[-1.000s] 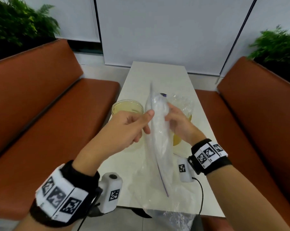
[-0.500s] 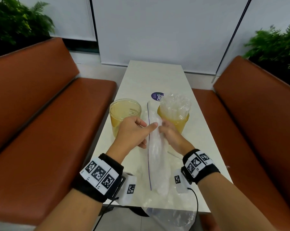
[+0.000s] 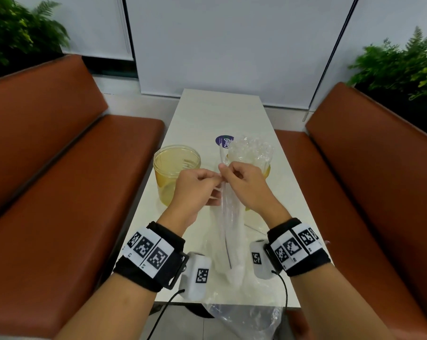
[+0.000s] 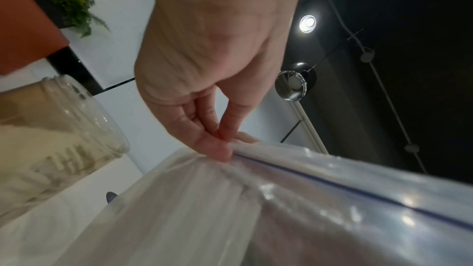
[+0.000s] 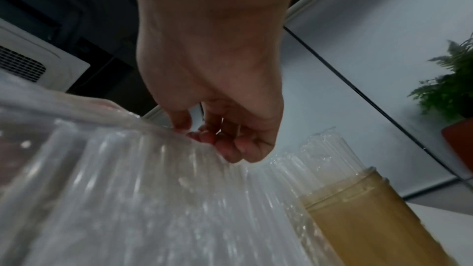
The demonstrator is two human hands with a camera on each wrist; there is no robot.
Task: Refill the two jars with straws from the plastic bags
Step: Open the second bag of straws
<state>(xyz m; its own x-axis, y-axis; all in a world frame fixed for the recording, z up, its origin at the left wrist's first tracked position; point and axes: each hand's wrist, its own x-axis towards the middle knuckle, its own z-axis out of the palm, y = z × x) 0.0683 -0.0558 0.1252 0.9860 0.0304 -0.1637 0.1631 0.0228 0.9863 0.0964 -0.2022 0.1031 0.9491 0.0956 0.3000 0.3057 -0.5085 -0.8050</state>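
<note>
A clear zip bag of straws [image 3: 232, 231] stands on edge on the white table [image 3: 219, 114], its zip strip up. My left hand [image 3: 195, 187] pinches the left lip of the bag [image 4: 320, 199] near the far end. My right hand [image 3: 244, 185] pinches the right lip of the bag [image 5: 128, 189] opposite it. Left of my hands stands an amber jar [image 3: 176, 170] with only a few white straws in it [image 4: 51, 143]. Behind my right hand a second amber jar [image 5: 371, 219] is packed with clear straws [image 3: 251, 149].
Another crumpled plastic bag [image 3: 246, 317] hangs over the near table edge. A round blue sticker [image 3: 223, 141] lies past the jars. Brown benches [image 3: 60, 192] flank the narrow table on both sides; potted ferns [image 3: 398, 65] stand behind them.
The bag has come down from a raised tilt to stand low on the table. Both hands moved to its far top end and now pinch the two lips close together.
</note>
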